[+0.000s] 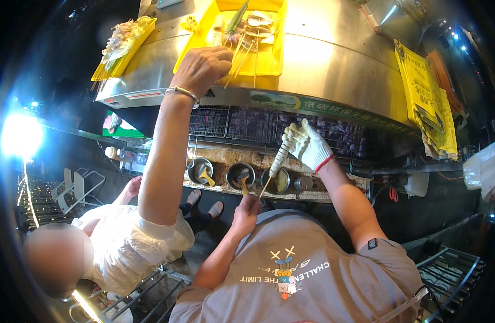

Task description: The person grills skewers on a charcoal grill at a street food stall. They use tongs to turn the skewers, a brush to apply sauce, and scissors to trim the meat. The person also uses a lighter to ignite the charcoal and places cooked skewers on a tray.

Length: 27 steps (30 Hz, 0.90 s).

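Observation:
My left hand (245, 212) grips the thin wooden stick of a skewer. Pale food (279, 161), wound in a spiral, runs along its upper part, slanting up to the right. Beside the food's upper end is my right hand (308, 145) in a white knit glove with a red cuff; its thumb stands apart, its fingertips are at the food, and their hold is unclear. Below the food sits a metal bowl (280, 181) of pale sauce or seasoning. Two more bowls (240, 176) (199, 170) to the left hold brushes with yellow handles.
A wire-mesh grill (247, 123) runs under the steel hood (332, 52). On the hood stand a yellow tray (271, 70) of skewers and another yellow tray (130, 60). A co-worker's bare arm (162, 161) reaches across from the left to the middle tray. Metal racks (449, 266) stand low right.

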Available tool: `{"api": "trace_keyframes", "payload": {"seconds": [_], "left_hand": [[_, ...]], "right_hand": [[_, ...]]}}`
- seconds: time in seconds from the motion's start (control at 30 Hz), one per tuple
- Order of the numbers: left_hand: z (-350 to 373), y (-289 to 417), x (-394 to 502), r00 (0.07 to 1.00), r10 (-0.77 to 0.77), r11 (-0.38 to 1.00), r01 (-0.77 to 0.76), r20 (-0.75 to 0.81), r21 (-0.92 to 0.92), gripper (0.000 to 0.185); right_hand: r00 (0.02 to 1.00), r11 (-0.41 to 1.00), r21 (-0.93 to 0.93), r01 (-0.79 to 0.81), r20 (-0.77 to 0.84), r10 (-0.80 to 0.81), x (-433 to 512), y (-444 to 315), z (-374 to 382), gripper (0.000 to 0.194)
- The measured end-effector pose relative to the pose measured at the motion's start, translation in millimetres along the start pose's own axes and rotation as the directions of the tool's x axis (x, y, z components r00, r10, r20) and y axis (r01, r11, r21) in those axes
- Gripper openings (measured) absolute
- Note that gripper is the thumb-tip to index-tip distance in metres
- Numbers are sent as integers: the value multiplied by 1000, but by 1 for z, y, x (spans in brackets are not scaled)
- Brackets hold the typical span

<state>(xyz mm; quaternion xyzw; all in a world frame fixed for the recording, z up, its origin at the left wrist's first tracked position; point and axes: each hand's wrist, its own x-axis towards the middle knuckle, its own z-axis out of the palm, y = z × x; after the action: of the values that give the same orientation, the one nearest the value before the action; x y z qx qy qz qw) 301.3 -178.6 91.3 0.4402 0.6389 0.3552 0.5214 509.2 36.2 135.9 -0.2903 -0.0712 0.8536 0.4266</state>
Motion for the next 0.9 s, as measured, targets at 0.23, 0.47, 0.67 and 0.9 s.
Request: {"api": "trace_keyframes", "payload": {"seconds": [0.23,0.47,0.67,0.9], "left_hand": [[0,0,0,999,41,999,-40,11,-30,8],[1,-1,2,1000,16,999,-15,26,-49,9],[3,7,5,997,-17,998,22,73,-65,9],[9,10,10,997,3,994,5,73,-107,10]], "right_hand": [[995,996,-69,-64,71,69,-4,8,-4,25],[995,982,-164,-97,-25,94,-4,12,-10,21],[1000,946,-323,18,14,-14,-2,16,-16,19],[997,877,-477,-58,-80,22,-13,25,-40,21]]}}
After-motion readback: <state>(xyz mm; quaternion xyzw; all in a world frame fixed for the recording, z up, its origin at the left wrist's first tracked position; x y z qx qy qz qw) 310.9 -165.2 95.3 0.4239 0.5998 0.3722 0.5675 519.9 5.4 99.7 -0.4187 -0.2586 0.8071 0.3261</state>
